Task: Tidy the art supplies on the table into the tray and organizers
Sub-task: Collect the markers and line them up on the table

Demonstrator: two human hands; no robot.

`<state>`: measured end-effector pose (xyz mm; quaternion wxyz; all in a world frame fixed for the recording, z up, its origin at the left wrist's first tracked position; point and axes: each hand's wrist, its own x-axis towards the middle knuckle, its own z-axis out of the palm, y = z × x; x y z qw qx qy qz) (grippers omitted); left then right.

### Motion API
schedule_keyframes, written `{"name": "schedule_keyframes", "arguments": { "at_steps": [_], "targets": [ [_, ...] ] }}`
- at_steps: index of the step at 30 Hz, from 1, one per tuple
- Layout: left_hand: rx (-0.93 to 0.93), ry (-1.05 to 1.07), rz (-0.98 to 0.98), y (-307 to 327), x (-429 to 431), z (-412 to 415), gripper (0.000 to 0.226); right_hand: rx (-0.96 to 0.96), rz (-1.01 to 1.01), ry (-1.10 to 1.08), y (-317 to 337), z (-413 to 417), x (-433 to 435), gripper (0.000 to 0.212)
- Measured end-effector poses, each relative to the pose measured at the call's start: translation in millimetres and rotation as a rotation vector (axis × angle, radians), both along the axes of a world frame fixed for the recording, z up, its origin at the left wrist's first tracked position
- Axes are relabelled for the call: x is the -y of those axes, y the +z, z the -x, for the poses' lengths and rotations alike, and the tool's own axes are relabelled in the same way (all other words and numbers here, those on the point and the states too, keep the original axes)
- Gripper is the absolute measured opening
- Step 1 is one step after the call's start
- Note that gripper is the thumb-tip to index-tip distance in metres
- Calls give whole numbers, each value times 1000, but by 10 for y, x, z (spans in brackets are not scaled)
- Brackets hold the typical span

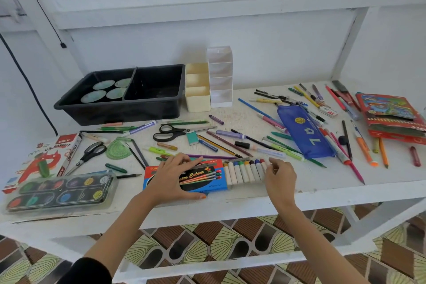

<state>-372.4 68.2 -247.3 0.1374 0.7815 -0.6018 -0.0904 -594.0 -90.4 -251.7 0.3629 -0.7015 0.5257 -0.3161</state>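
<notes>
The left hand [175,175] gripped the blue water colour box [202,176] (fingers over its far edge, thumb on the near one), its long axis running left to right. Between the hands the paint tubes [244,172] lay side by side, caps pointing away. The right hand [280,176] curled at the row's right end — whether it pinched anything was unclear.

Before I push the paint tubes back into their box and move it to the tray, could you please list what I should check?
1. Left hand holds the box: ok.
2. Right hand reaches the free end of the tubes: ok.
3. Right hand's grip on a tube: cannot tell.
4. Tubes fully inside the box: not ok, they stick out to the right.
5. Room in the right half of the tray: ok.
6. Table between box and tray free for sliding: not ok, scissors and pens lie there.
</notes>
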Motion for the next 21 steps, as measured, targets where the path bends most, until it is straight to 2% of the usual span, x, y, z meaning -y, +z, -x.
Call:
{"name": "schedule_keyframes", "arguments": {
  "at_steps": [7, 12, 14, 16, 18, 21],
  "targets": [
    [61, 7, 41, 45, 146, 156, 93, 159, -32, 144, 242, -193, -205, 21],
    [56, 25, 121, 79, 169, 224, 91, 332, -304, 269, 336, -232, -248, 23],
    [39, 35, 149, 105, 146, 217, 91, 432, -389, 236, 310, -194, -186, 26],
    [12, 49, 202, 137, 138, 215, 92, 470, -435, 99, 281, -139, -105, 25],
    [-5, 53, 257, 180, 149, 230, 92, 549, -633, 91, 278, -103, -67, 21],
    [2, 38, 297, 241, 182, 268, 91, 726, -1011, 292, 352, -84, -131, 23]
  ]
}}
